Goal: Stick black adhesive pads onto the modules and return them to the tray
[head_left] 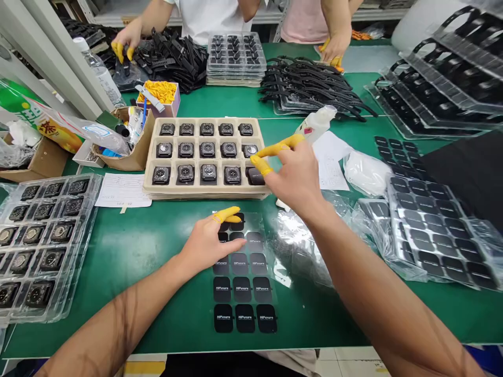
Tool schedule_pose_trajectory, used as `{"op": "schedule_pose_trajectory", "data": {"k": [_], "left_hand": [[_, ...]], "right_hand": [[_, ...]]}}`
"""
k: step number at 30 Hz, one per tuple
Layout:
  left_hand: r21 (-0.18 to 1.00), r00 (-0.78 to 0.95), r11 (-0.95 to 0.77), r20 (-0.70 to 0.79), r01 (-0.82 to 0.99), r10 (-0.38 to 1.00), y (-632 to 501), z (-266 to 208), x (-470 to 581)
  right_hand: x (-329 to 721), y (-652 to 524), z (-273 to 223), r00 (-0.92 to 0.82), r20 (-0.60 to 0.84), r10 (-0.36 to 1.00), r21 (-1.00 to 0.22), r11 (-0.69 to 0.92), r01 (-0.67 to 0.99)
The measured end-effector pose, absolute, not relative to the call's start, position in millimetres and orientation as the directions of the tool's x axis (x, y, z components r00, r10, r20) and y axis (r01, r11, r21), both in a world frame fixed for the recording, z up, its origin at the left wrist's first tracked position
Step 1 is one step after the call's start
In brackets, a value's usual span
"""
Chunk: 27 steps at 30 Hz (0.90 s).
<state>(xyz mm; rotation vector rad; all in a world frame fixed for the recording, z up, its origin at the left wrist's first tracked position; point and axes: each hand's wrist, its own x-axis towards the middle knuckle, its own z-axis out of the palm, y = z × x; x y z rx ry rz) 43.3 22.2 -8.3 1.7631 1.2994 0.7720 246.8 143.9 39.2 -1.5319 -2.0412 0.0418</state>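
My left hand [210, 235], yellow cots on two fingertips, rests over the top of a clear sheet of black square screen films [242, 289] marked HiFuture. Its thumb and fingers are apart. My right hand [293, 170], also in yellow finger cots, reaches to the near right corner of a cream tray [204, 193]. Its bent fingers are closed at the upper edge of a black smartwatch case [256, 176] in the corner compartment. This case looks tilted, and the fingers partly cover it. Other watch cases [208, 172] lie sensor side up in the tray's compartments.
A clear tray of watch cases [43, 235] stands at left, near cardboard boxes [133, 141]. More film sheets [440, 225] lie at right, with a white bottle [316, 123] behind my right hand. Across the table, co-workers' hands [128, 39] are near black straps [173, 57].
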Motion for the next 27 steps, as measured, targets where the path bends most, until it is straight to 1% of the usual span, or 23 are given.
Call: {"op": "schedule_pose_trajectory", "data": {"k": [1, 4, 5, 6, 9, 12, 15, 16, 17, 18, 20, 21, 22, 23, 25, 27], "left_hand": [[0.866, 0.292, -0.169, 0.028, 0.47, 0.956, 22, -9, 43], [0.863, 0.3, -0.194, 0.053, 0.465, 0.953, 22, -10, 44], [0.864, 0.299, -0.192, 0.051, 0.465, 0.953, 22, -10, 44], [0.866, 0.298, -0.186, 0.046, 0.464, 0.954, 22, -10, 44], [0.874, 0.294, -0.156, 0.016, 0.46, 0.956, 23, -7, 44], [0.898, 0.259, -0.09, -0.028, 0.432, 0.966, 25, -1, 42], [0.926, 0.205, -0.003, -0.08, 0.377, 0.975, 28, 2, 41], [0.931, 0.194, 0.017, -0.094, 0.366, 0.976, 28, 2, 41], [0.931, 0.186, 0.032, -0.106, 0.365, 0.977, 28, 1, 41], [0.926, 0.178, 0.042, -0.117, 0.374, 0.977, 28, 0, 41], [0.91, 0.161, 0.052, -0.128, 0.411, 0.979, 26, -2, 43], [0.902, 0.149, 0.053, -0.129, 0.429, 0.98, 25, -2, 44], [0.896, 0.142, 0.054, -0.129, 0.442, 0.981, 25, -3, 45], [0.891, 0.134, 0.056, -0.13, 0.451, 0.982, 24, -2, 46], [0.883, 0.12, 0.063, -0.133, 0.465, 0.984, 24, -1, 46], [0.88, 0.124, 0.055, -0.128, 0.471, 0.984, 24, -1, 46]], "right_hand": [[239, 143, 42, -0.23, 0.364, 0.902, -0.329, 0.356, 0.875], [220, 144, 53, -0.382, 0.098, 0.919, -0.28, 0.394, 0.875], [217, 146, 56, -0.403, 0.049, 0.914, -0.28, 0.4, 0.873], [215, 148, 59, -0.41, 0.035, 0.911, -0.291, 0.402, 0.868], [219, 150, 63, -0.436, 0.07, 0.897, -0.39, 0.427, 0.816], [225, 128, 61, -0.403, 0.15, 0.903, -0.576, 0.411, 0.706], [227, 83, 48, -0.35, 0.253, 0.902, -0.805, 0.397, 0.441], [227, 67, 41, -0.317, 0.251, 0.915, -0.867, 0.358, 0.347], [226, 52, 33, -0.271, 0.216, 0.938, -0.916, 0.291, 0.276], [224, 40, 24, -0.217, 0.146, 0.965, -0.954, 0.195, 0.228], [221, 25, 9, -0.139, -0.038, 0.99, -0.984, -0.012, 0.178], [220, 21, 3, -0.12, -0.104, 0.987, -0.98, -0.081, 0.183], [220, 21, -1, -0.116, -0.134, 0.984, -0.971, -0.107, 0.214], [220, 22, -4, -0.118, -0.126, 0.985, -0.96, -0.091, 0.266], [221, 26, -5, -0.115, -0.017, 0.993, -0.927, 0.027, 0.373], [223, 29, -4, -0.115, 0.084, 0.99, -0.899, 0.125, 0.419]]}}
